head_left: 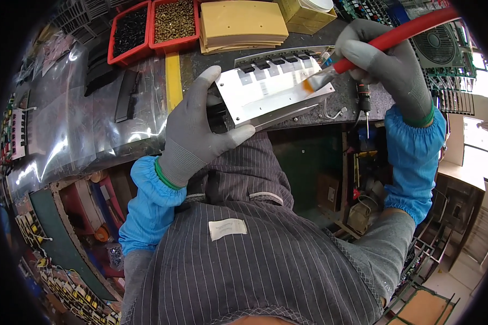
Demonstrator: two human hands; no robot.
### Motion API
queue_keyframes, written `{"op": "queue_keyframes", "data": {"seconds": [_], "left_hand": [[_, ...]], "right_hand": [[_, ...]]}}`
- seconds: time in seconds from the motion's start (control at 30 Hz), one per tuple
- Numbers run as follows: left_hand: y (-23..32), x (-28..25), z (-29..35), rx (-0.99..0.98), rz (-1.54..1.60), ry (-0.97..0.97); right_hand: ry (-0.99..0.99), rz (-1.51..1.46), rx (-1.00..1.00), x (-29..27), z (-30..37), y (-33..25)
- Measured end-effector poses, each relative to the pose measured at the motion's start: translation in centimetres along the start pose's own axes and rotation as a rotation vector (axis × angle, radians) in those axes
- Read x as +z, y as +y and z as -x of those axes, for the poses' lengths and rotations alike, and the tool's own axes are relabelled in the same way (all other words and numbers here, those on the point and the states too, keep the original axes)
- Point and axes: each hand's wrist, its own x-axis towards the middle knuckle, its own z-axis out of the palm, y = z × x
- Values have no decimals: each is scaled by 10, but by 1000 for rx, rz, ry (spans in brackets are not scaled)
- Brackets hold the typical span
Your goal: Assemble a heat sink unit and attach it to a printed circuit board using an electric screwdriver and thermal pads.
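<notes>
My gloved left hand (195,127) grips the left end of a white metal-cased unit (279,89), fingers at its top corner and thumb along its lower front edge. A row of black connectors (276,62) runs along the unit's far side. My gloved right hand (382,62) is closed round a thick red-handled brush (396,37). The brush's pale, orange-stained bristles touch or hover just over the white face, right of its middle; I cannot tell which. The unit is tilted toward me over the bench's front edge.
Red bins hold black parts (131,31) and brass-coloured parts (173,21). Yellow-brown cardboard sheets (244,24) are stacked behind the unit. A screwdriver-like tool (365,103) hangs at the bench edge on the right. Plastic sheeting (100,122) covers the left side; a fan (438,46) stands far right.
</notes>
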Motion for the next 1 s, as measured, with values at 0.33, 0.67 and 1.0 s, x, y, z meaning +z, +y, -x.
{"op": "queue_keyframes", "data": {"seconds": [0.33, 0.67, 1.0], "left_hand": [[3, 3, -1, -11, 51, 1], [6, 0, -1, 13, -15, -9], [0, 3, -2, 34, -46, 10]], "right_hand": [[-78, -63, 87, 31, -13, -23], [-66, 75, 208, -26, 0, 18], [1, 1, 225, -43, 15, 20]]}}
